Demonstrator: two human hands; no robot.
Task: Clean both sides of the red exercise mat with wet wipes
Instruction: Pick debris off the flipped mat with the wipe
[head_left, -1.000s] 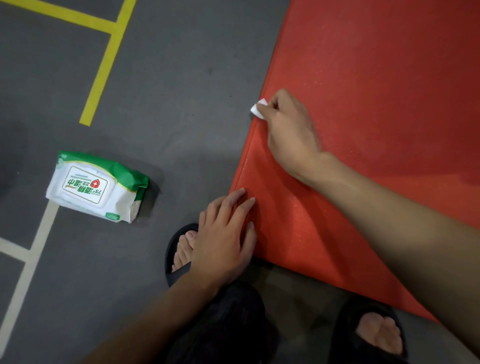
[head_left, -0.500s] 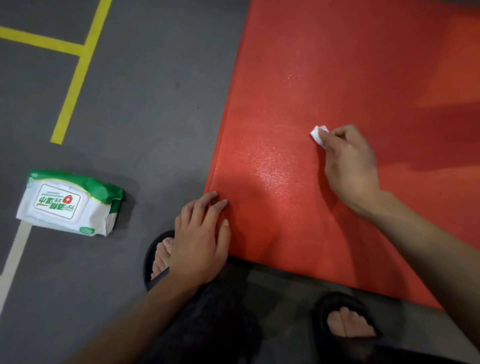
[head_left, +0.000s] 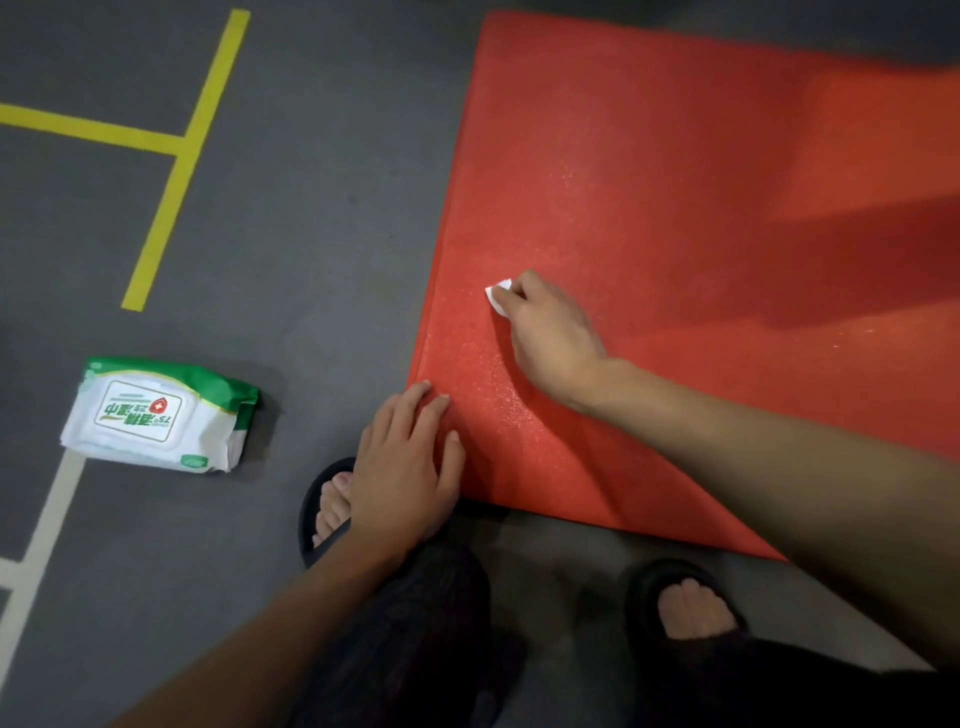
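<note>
Grey floor (head_left: 322, 218), yellow line markings (head_left: 171, 171). Red exercise mat (head_left: 675, 208): flat on floor. Right hand (head_left: 550, 338): fingers clamped on small white wet wipe (head_left: 497, 297), pressed to mat near left edge. Left hand (head_left: 405, 473): fingers straight, close together, resting on mat's near corner. Wipes pack (head_left: 156, 415): on floor, left of mat.

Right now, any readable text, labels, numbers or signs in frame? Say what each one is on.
"75°": on the lid label of the wet wipes pack, printed upside down from this view.
Large green characters beside it on the same label: Chinese script, too blurred to read with confidence.
Red cross drop emblem on that label: a symbol, no text.
Small green badge at the pack's near edge: too small to read.
Red exercise mat: no text.
</note>
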